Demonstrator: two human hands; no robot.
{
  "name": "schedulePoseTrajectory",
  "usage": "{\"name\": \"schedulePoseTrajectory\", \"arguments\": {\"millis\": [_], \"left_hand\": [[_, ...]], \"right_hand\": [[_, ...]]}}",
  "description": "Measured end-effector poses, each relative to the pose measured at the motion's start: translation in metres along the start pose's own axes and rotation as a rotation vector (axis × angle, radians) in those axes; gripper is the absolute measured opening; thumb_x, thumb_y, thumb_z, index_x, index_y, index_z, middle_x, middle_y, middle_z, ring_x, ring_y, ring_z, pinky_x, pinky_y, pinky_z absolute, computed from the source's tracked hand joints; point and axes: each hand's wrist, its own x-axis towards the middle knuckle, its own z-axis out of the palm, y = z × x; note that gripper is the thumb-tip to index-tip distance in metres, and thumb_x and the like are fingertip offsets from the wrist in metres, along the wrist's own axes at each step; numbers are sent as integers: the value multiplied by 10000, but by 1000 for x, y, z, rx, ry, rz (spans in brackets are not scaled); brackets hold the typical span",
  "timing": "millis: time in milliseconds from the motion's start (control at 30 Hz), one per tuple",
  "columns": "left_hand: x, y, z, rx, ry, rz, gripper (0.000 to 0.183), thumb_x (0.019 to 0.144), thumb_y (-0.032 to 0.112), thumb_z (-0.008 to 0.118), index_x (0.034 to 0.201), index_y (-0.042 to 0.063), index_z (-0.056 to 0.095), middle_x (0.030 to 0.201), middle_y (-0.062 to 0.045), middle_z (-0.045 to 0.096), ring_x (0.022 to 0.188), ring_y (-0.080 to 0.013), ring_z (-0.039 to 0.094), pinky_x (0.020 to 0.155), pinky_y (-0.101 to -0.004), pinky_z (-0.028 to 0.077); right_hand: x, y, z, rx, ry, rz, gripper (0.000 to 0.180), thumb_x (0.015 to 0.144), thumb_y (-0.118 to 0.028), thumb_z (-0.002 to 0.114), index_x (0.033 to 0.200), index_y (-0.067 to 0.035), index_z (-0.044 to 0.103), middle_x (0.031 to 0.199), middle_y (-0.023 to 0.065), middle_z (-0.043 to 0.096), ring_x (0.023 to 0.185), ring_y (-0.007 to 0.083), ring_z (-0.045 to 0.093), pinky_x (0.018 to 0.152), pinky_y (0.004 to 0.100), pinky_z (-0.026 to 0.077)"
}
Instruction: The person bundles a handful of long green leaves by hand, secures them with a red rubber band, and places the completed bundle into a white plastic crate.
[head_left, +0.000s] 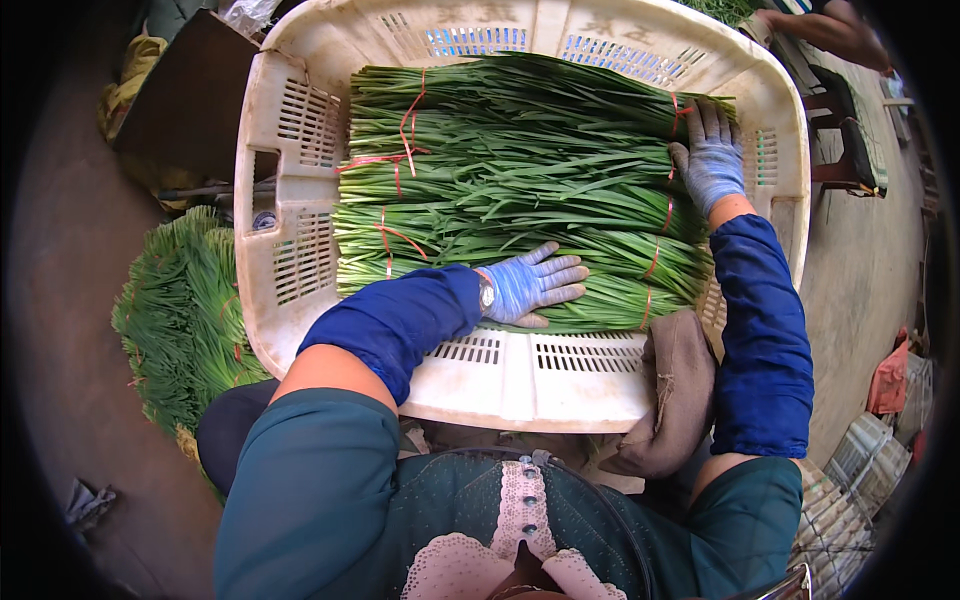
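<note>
Several bundles of Chinese chives (517, 184) lie side by side in a large white plastic crate (480, 394). Their pale stem ends are on the left and the dark leaves run right. Red ties (407, 131) bind them near both ends. My left hand (529, 289), in a grey-blue knit glove, rests flat on the nearest bundles with its fingers spread. My right hand (709, 161), gloved alike, lies over the leaf ends of the far bundles by the right wall, thumb apart. Neither hand is closed around a bundle.
More tied chives (184, 307) lie on the floor at left, below a dark board (187, 90). A brown cloth (679, 375) hangs over the crate's near right rim. Another person's arm (825, 34) shows at upper right, above a dark stool (840, 131).
</note>
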Motion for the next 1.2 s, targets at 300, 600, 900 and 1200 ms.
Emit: {"name": "schedulePoseTrajectory", "arguments": {"millis": [300, 600, 900, 1200], "left_hand": [[2, 14, -13, -6, -38, -20, 848, 922, 506, 573, 1569, 78, 232, 1634, -192, 206, 1511, -370, 205, 1197, -619, 109], [-103, 53, -256, 396, -29, -130, 625, 826, 215, 713, 1399, 80, 501, 1431, -179, 504, 1380, -382, 432, 1130, -519, 364], [-376, 183, -260, 684, 978, -890, 554, 886, 112, 695, 1405, 36, 518, 1432, -166, 527, 1354, -331, 475, 1142, -406, 377], [-479, 286, -79, 587, 1129, -1668, 684, 811, 234, 726, 1435, 99, 480, 1477, -198, 439, 1346, -415, 429, 1144, -468, 355]], "right_hand": [[2, -14, -78, -38, -170, 19, 826, 828, -396, 717, 1534, -204, 335, 1532, 130, 378, 1423, 359, 341, 1168, 551, 245], [-152, -50, -282, 621, -480, -58, 553, 919, -323, 662, 1382, -47, 538, 1282, 246, 617, 1205, 375, 593, 1018, 430, 470], [-251, -132, -319, 413, -510, -8, 981, 673, -280, 825, 1522, -161, 348, 1451, 302, 419, 1279, 488, 473, 1045, 496, 447], [-266, -144, -279, 160, -439, 86, 774, 721, -108, 770, 1413, -163, 428, 1247, 180, 544, 1021, 323, 597, 863, 411, 539]]}}
